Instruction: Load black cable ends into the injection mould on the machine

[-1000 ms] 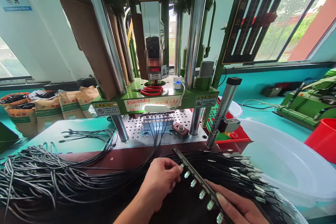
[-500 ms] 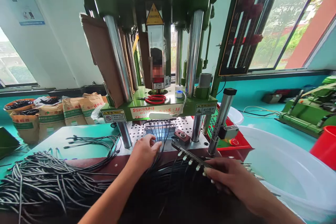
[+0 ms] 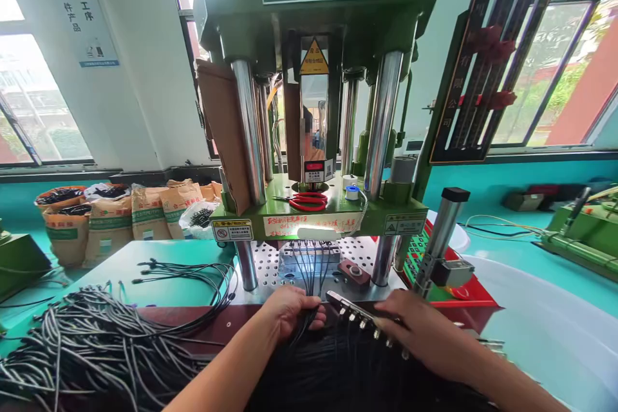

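Thin black cables [image 3: 311, 280] are gripped in the left hand [image 3: 293, 314], while a dark metal bar [image 3: 355, 307] with silvery connectors [image 3: 362, 324] is pinched by the right hand [image 3: 410, 325].

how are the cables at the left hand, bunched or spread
Bunched: the black cables converge at the left hand, which curls around them.

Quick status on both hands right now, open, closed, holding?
Left hand: closed around black cables in front of the press.
Right hand: closed on the metal strip with connectors along it.
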Demonstrator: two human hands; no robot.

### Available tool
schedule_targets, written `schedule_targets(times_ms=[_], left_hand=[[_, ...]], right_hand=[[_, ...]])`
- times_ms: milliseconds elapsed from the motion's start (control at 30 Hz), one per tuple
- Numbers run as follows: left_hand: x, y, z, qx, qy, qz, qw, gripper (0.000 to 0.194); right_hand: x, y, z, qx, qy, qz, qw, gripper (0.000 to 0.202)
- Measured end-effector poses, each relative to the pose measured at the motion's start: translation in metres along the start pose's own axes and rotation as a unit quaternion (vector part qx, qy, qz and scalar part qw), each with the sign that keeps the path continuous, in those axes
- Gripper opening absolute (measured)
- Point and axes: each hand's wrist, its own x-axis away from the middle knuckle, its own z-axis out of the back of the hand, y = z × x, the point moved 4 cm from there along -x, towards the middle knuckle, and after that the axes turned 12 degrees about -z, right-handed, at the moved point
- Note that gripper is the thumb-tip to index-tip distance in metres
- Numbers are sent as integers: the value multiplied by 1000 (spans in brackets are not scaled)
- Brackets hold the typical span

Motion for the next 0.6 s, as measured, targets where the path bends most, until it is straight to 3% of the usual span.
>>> schedule_targets(times_ms=[100,233,300,467,533,600], left_hand=[[-1,-5,3,22,3,-2,1000,23],[-4,-11,5,44,1,-8,999,23],[-7,-14,6,51,2,-9,999,23],[-9,-16,5,58,-16,-7,998,11],[-7,-14,4,64,-21,-10,998,10],[-5,-13,3,71,-19,-12,997,12]], right_hand=[[-53,-27,-3,51,38,49,997,44],[-135,-53,-22,61,52,21,997,56],[-159,-69,-39,61,37,15,997,60],[-163,-114,-88,59,-6,68,996,62],[-164,-116,-94,58,-9,77,995,52],[-171,-100,-86,60,2,53,997,44]])
